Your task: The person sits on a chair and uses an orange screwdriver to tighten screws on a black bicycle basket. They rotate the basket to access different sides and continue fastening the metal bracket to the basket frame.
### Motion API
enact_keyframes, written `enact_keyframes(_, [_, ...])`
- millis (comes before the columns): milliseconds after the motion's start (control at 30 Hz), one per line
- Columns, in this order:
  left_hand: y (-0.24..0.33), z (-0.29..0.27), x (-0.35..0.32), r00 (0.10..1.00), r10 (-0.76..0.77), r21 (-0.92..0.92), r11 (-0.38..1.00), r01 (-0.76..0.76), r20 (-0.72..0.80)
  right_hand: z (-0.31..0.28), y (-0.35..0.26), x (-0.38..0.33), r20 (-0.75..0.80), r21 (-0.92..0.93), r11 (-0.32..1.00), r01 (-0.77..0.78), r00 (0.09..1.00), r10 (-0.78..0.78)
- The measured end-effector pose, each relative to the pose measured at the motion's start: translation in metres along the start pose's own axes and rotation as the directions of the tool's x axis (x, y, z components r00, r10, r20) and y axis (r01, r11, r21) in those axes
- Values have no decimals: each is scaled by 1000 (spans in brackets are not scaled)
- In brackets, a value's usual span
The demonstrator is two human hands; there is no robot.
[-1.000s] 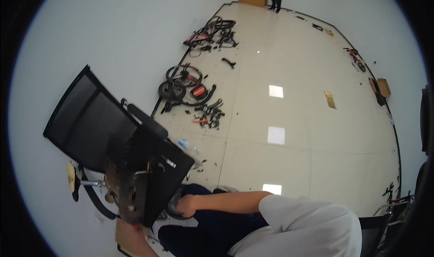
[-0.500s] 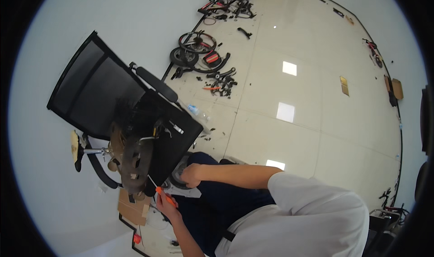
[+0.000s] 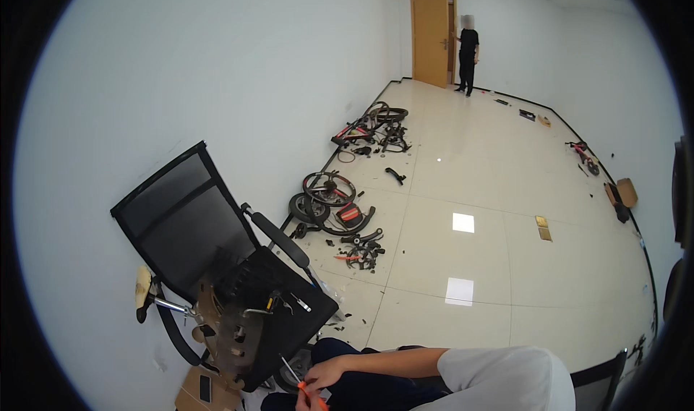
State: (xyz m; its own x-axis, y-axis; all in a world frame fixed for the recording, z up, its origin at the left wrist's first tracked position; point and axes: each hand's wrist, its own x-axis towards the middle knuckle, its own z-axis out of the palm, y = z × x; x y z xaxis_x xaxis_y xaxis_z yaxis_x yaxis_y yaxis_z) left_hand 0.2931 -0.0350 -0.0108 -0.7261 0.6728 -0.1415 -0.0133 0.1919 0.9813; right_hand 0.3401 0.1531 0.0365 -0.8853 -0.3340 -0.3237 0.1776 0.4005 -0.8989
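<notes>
Both your hands, right hand [image 3: 327, 373] and left hand [image 3: 303, 399], pinch the orange-handled screwdriver [image 3: 302, 383] beside the overturned office chair [image 3: 217, 281]

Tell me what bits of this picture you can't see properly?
- Left hand: the head view's lower edge cuts it off, so its grip is unclear.
- Right hand: small and low in the view; it pinches a thin orange-handled tool whose tip is too small to identify.
- Parts lying on the office chair: dark on dark, too small to name.
- Person by the door: far off, blurred.
- Chair base: hidden by the seat.
</notes>
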Motion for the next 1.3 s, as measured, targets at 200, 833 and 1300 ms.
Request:
enact_keyframes(200, [-9,-14,-24,962,129,211,960,-182,242,54,7,-21,-169,473,879,-56,974,153])
enact_keyframes(833, [4,-22,21,948,-292,376,899,226,129,47,-8,-149,-591,676,673,298,766,254])
enact_keyframes(1300, [-12,-41,69,992,-30,655,754,-55,119,37,5,-145,-601,759,573,310,671,434])
